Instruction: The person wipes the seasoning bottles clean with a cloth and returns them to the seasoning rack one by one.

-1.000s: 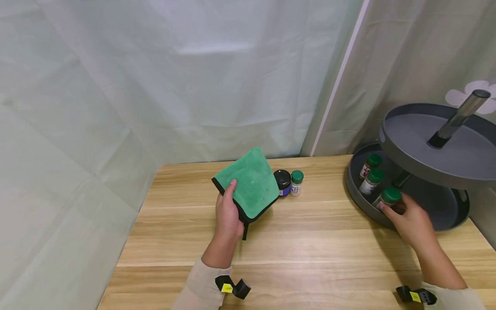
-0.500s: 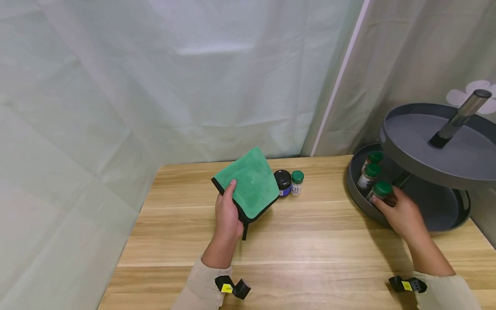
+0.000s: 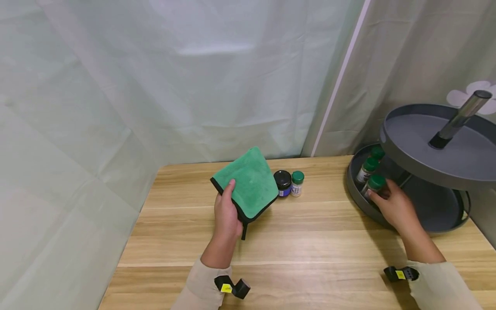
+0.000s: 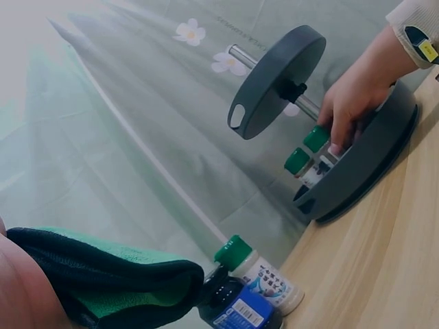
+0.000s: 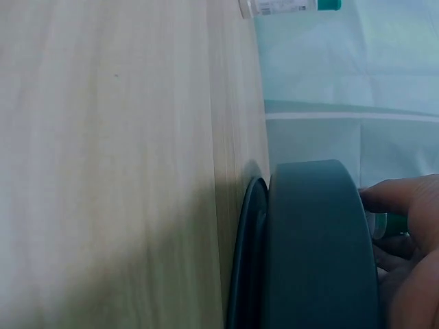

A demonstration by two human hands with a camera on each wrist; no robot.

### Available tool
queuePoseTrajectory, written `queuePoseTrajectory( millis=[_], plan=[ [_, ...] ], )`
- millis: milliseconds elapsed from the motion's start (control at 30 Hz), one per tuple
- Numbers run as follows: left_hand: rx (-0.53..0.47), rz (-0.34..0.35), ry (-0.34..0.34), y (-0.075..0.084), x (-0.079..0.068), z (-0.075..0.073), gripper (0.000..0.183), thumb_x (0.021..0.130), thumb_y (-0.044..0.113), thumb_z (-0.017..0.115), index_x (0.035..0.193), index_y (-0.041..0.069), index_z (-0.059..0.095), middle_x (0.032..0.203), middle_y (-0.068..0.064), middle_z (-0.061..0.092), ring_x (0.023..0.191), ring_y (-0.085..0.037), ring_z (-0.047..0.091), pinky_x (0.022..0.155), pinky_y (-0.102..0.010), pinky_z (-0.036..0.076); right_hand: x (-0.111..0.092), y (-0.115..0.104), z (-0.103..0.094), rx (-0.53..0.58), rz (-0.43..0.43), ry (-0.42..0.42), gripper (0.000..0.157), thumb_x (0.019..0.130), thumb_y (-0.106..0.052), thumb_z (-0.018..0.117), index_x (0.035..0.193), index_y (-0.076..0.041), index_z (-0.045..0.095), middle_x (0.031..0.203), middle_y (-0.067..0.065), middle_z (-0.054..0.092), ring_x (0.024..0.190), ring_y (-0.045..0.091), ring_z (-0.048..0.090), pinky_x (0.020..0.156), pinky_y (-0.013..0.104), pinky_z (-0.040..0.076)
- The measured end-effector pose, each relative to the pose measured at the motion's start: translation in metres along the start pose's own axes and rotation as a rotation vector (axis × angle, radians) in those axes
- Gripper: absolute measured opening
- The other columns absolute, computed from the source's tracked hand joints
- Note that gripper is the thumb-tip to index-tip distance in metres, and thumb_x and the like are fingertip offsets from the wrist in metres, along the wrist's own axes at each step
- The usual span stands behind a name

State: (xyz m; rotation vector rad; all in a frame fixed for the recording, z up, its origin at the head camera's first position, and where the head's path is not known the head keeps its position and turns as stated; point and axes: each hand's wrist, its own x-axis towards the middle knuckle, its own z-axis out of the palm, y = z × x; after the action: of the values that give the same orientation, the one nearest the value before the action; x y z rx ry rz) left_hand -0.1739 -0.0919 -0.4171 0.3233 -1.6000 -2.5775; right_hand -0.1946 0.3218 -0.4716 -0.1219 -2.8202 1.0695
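Observation:
My left hand grips a folded green cloth with black edging above the table, thumb on top. Just beyond the cloth stand a black-lidded jar with a blue label and a green-capped spice jar. At the right, my right hand reaches into the lower tier of a dark grey two-tier turntable and pinches a spice jar with a green cap. Two similar jars stand behind it, a middle jar and a back jar, the latter partly hidden by the upper tier.
A metal post rises through the upper tier, which overhangs the lower one. Pale curtains hang behind the wooden table. The lower tier's raised rim stands between the table and my right hand.
My right hand has moved left and away from me with the held spice jar. The other two jars and the handle slot shifted as the lower tier turned. My left hand stayed nearly still.

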Motion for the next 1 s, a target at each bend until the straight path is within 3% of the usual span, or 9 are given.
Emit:
queuePoseTrajectory(
  millis=[767, 833, 900, 933, 1000],
  plan=[
    [-0.012, 0.005, -0.013, -0.001, 0.002, 0.001, 0.041, 0.105, 0.038, 0.051, 0.140, 0.017, 0.050, 0.138, -0.004, 0.059, 0.127, -0.016, 0.058, 0.105, -0.028, 0.049, 0.028, -0.001, 0.008, 0.035, -0.012, 0.053, 0.052, 0.101, -0.024, 0.058, 0.141, 0.006, 0.044, 0.128, 0.037, 0.059, 0.117, 0.053, 0.058, 0.092, 0.062, 0.047],
    [-0.009, 0.005, -0.008, -0.001, 0.001, 0.002, 0.042, 0.105, 0.038, 0.051, 0.141, 0.017, 0.049, 0.139, -0.004, 0.058, 0.127, -0.017, 0.058, 0.105, -0.029, 0.049, 0.029, 0.000, 0.008, 0.042, -0.009, 0.050, 0.054, 0.101, -0.024, 0.059, 0.143, 0.006, 0.042, 0.129, 0.037, 0.058, 0.117, 0.052, 0.058, 0.089, 0.055, 0.050],
    [-0.006, 0.002, -0.001, 0.000, 0.001, 0.002, 0.042, 0.105, 0.039, 0.051, 0.141, 0.017, 0.049, 0.139, -0.004, 0.058, 0.127, -0.016, 0.058, 0.105, -0.029, 0.049, 0.029, -0.001, 0.007, 0.060, -0.001, 0.060, 0.059, 0.100, -0.023, 0.059, 0.147, 0.006, 0.039, 0.132, 0.038, 0.057, 0.117, 0.050, 0.059, 0.083, 0.038, 0.053],
    [-0.007, 0.001, 0.001, 0.000, 0.001, 0.002, 0.042, 0.105, 0.038, 0.051, 0.142, 0.017, 0.049, 0.140, -0.004, 0.058, 0.127, -0.017, 0.057, 0.106, -0.029, 0.049, 0.029, -0.002, 0.006, 0.075, 0.006, 0.074, 0.060, 0.100, -0.022, 0.059, 0.148, 0.006, 0.037, 0.134, 0.037, 0.056, 0.116, 0.046, 0.060, 0.081, 0.028, 0.051],
    [-0.009, 0.002, 0.003, 0.001, 0.001, 0.001, 0.042, 0.105, 0.038, 0.051, 0.142, 0.018, 0.049, 0.140, -0.003, 0.058, 0.128, -0.017, 0.057, 0.106, -0.029, 0.049, 0.027, -0.005, 0.005, 0.118, 0.037, 0.138, 0.061, 0.099, -0.020, 0.060, 0.149, 0.006, 0.036, 0.135, 0.032, 0.056, 0.108, 0.026, 0.063, 0.075, 0.013, 0.042]
  ],
)
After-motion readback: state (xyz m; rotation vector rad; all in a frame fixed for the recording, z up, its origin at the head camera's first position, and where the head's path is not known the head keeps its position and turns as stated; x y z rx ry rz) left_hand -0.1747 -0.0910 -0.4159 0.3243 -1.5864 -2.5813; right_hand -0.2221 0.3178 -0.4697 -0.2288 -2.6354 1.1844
